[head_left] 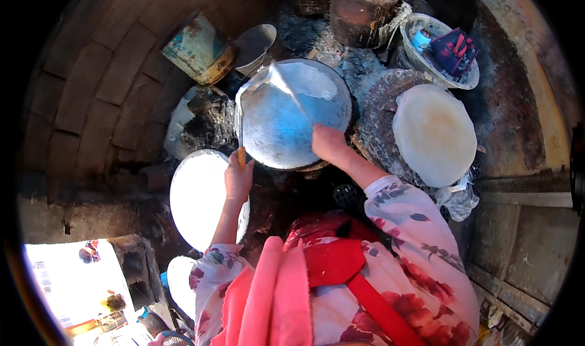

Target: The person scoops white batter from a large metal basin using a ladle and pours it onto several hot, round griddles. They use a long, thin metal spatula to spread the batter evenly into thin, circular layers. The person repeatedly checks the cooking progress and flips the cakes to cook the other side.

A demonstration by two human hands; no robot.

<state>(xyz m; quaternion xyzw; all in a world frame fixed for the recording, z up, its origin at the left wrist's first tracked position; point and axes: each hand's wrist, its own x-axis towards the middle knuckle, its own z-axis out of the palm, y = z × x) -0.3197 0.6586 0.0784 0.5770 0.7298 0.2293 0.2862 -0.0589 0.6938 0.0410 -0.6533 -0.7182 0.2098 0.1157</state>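
Observation:
A round griddle (286, 111) is in front of me, with a patch of wet white batter (314, 82) on its far part. My right hand (328, 143) is closed above the griddle's right side, on a thin pale tool (286, 85) that slants away to the far left. Its kind is not clear. At the near left rim, my left hand (238, 178) grips a wooden-handled tool (242, 157); a thin metal part runs up along the griddle's edge. Just left of that hand stands a white round basin (204, 193), its contents washed out by glare.
Thin round flatbread (435, 135) lies on a round mat (379, 111) to the right. Behind it is a bowl (448, 78) holding a can and dark cloth. A rusty bucket (198, 50), a metal pail (255, 46) and a clay stove (364, 10) stand at the back. Brick wall curves around the left.

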